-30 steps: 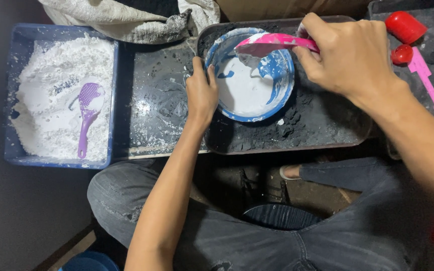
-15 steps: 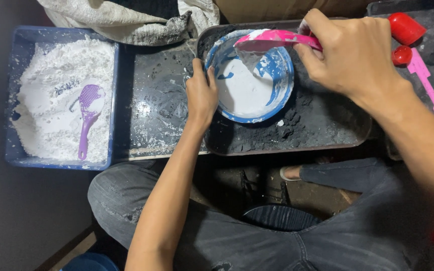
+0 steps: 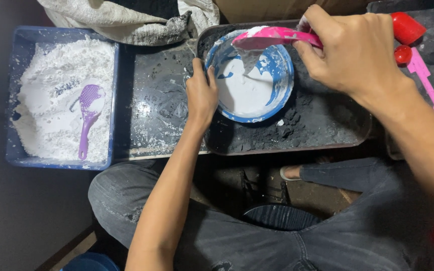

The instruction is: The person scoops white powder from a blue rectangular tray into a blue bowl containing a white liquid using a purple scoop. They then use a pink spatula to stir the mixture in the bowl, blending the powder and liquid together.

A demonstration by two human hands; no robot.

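A blue bowl (image 3: 282,95) holding white paste sits in a dark tray (image 3: 322,130) of black powder. My left hand (image 3: 202,93) grips the bowl's left rim. My right hand (image 3: 355,52) holds a pink spoon (image 3: 267,37) by its handle, lifted over the bowl's far edge. White paste drips off the spoon's blade into the bowl.
A blue tub (image 3: 13,150) of white powder with a purple scoop (image 3: 87,113) stands at the left. A grey-white sack (image 3: 126,20) lies behind. Red cups (image 3: 405,27) and a pink tool (image 3: 425,80) rest at the far right. My knees are below the tray.
The pink spoon has risen slightly and shifted toward the bowl's far rim, with paste running off it. My left hand stays on the rim.
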